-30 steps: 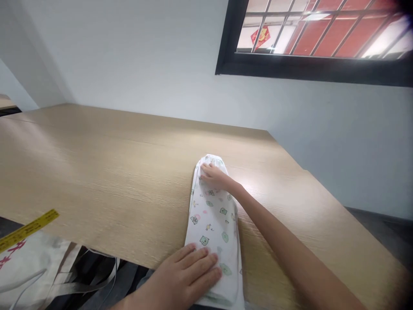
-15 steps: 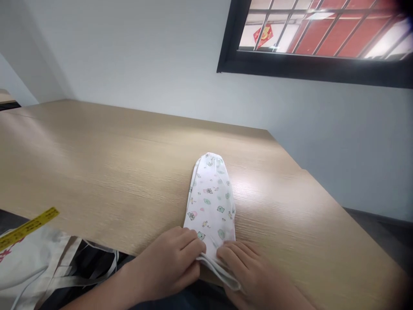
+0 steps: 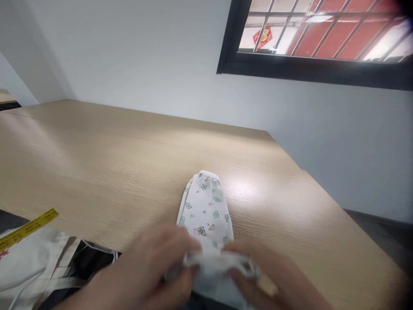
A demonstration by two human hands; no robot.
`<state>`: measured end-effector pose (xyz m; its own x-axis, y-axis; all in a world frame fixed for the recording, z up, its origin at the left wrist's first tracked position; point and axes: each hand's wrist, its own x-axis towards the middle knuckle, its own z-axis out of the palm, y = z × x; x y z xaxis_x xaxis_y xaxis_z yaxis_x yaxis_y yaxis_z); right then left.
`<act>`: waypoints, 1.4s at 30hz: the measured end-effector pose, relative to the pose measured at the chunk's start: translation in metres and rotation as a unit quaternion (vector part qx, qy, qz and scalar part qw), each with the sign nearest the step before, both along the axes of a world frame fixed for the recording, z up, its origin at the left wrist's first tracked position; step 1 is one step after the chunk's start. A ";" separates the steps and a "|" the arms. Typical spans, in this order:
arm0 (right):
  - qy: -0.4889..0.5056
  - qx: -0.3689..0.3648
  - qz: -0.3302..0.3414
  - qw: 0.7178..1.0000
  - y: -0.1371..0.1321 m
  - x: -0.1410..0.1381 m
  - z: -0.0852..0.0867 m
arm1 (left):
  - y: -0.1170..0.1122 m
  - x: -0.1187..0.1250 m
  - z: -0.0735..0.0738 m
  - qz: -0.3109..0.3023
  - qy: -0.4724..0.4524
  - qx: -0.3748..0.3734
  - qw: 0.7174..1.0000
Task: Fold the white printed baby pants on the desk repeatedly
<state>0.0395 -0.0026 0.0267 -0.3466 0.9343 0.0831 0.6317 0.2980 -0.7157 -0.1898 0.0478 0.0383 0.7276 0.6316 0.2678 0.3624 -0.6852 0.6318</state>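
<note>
A white cloth garment [image 3: 206, 206], printed with small green and pink cartoon figures, lies folded lengthwise on the table. Its far end is narrow and gathered. The near end is lifted at the table's front edge, and its white band is blurred. My left hand [image 3: 158, 258] pinches the left side of that band. On the other side, my right hand [image 3: 264, 267] has its fingers closed on the band as well. Both hands are smeared by motion, and part of the cloth hangs below them.
The wooden table [image 3: 112, 150] runs back to a pale wall [image 3: 145, 56]. A yellow measuring tape [image 3: 32, 227] lies over the front left edge, above a white bag [image 3: 29, 262] with straps. A dark-framed window [image 3: 309, 73] is at upper right.
The garment has slid toward me, its gathered end now nearer. Both hands have lifted the near end, and its band is raised and turned up between them.
</note>
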 end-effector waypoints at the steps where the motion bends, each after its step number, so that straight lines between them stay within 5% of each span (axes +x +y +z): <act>1: 0.001 0.016 -0.019 1.000 0.018 0.004 0.004 | 0.017 0.008 0.004 0.027 0.002 -0.030 0.999; 4: -0.015 0.053 -0.062 0.997 0.085 0.018 0.003 | 0.082 0.040 -0.002 0.069 -0.037 -0.073 0.994; 7: -0.037 0.066 -0.129 0.989 0.148 0.030 -0.020 | 0.145 0.069 -0.031 0.112 -0.048 -0.071 0.990; 11: -0.049 0.056 -0.165 0.984 0.191 0.036 -0.054 | 0.190 0.084 -0.068 0.141 -0.022 -0.069 0.987; 15: -0.052 0.129 -0.204 0.969 0.182 0.027 -0.058 | 0.185 0.077 -0.072 0.149 -0.034 -0.032 0.988; 18: -0.071 0.196 -0.143 0.968 0.151 0.016 -0.051 | 0.156 0.070 -0.060 0.110 -0.062 0.009 0.992; 22: -0.142 0.184 0.052 0.971 0.099 -0.004 -0.054 | 0.120 0.071 -0.054 -0.098 -0.019 0.003 0.995; 25: -0.191 0.178 0.090 0.961 0.064 -0.019 -0.062 | 0.129 0.084 -0.062 -0.224 0.101 0.045 0.968; 28: -0.218 0.160 0.093 0.958 0.038 -0.031 -0.069 | 0.167 0.104 -0.072 -0.135 0.157 0.131 0.970; 33: -0.246 0.135 0.094 0.955 0.017 -0.039 -0.062 | 0.210 0.121 -0.079 -0.016 0.172 0.131 0.976; 38: -0.175 0.139 0.098 0.970 0.037 -0.022 -0.040 | 0.189 0.093 -0.067 0.030 0.171 0.138 0.975; 42: -0.163 0.208 0.035 0.964 0.073 0.004 -0.034 | 0.155 0.053 -0.049 -0.010 0.195 0.107 0.975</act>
<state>0.0440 0.0708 -0.0076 -0.4790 0.8168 0.3216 0.7701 0.5668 -0.2927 -0.1366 0.2030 -0.0112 0.8122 0.5759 0.0931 0.5311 -0.7959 0.2906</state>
